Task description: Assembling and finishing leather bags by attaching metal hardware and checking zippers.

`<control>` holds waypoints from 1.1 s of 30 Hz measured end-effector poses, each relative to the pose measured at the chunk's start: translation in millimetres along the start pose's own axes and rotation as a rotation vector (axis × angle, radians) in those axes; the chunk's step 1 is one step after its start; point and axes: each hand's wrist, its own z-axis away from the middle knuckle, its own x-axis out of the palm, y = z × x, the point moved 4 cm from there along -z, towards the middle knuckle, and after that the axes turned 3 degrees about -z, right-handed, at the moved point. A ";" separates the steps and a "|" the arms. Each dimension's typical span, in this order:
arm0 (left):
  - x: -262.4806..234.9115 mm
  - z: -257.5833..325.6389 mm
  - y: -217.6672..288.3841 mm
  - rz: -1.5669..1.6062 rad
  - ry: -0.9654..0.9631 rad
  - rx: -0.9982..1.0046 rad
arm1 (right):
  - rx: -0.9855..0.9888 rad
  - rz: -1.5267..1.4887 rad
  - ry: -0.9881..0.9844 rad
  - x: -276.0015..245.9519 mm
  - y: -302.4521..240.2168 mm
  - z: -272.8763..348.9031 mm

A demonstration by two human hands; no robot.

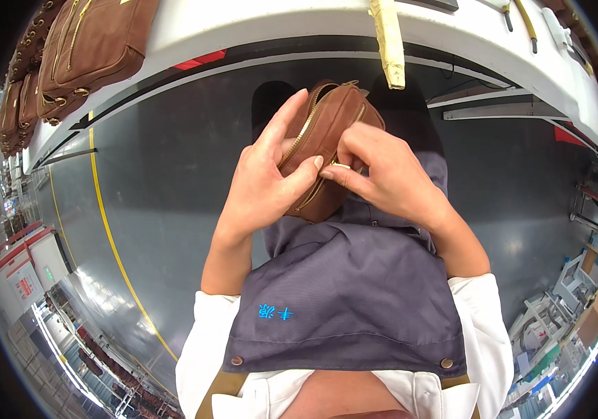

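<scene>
A small brown leather bag (327, 133) with gold zippers is held tilted above my lap. Its top zipper (302, 133) is parted, showing a dark opening. My left hand (264, 167) grips the bag's left side, thumb on the front and one finger stretched along the opening; the other fingers are partly hidden behind the leather. My right hand (386, 164) is closed at the front, thumb and finger pinching a small pale-gold piece, which looks like the pull of the front pocket zipper (306, 202). Curled fingers hide part of that zipper.
Ahead curves a white worktable (271, 21), with a yellow-wrapped bar (388, 45) jutting over its edge. More brown bags (96, 49) sit at its left end; tools (526, 24) lie on the right. A dark apron (348, 293) covers my lap. The grey floor carries a yellow line (107, 223).
</scene>
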 end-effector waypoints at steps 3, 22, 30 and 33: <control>0.4 6.8 5.3 0.002 0.023 0.003 | -0.168 0.096 -0.054 0.1 2.1 0.6; 1.7 23.4 11.4 0.019 0.204 0.169 | -0.598 0.442 0.287 -15.7 -22.5 0.7; 5.4 32.9 21.0 -0.197 0.198 0.247 | -0.621 0.430 0.397 -12.9 -26.9 7.8; 4.6 33.5 20.8 -0.208 0.238 0.338 | -0.490 0.238 0.379 -12.9 -24.3 5.8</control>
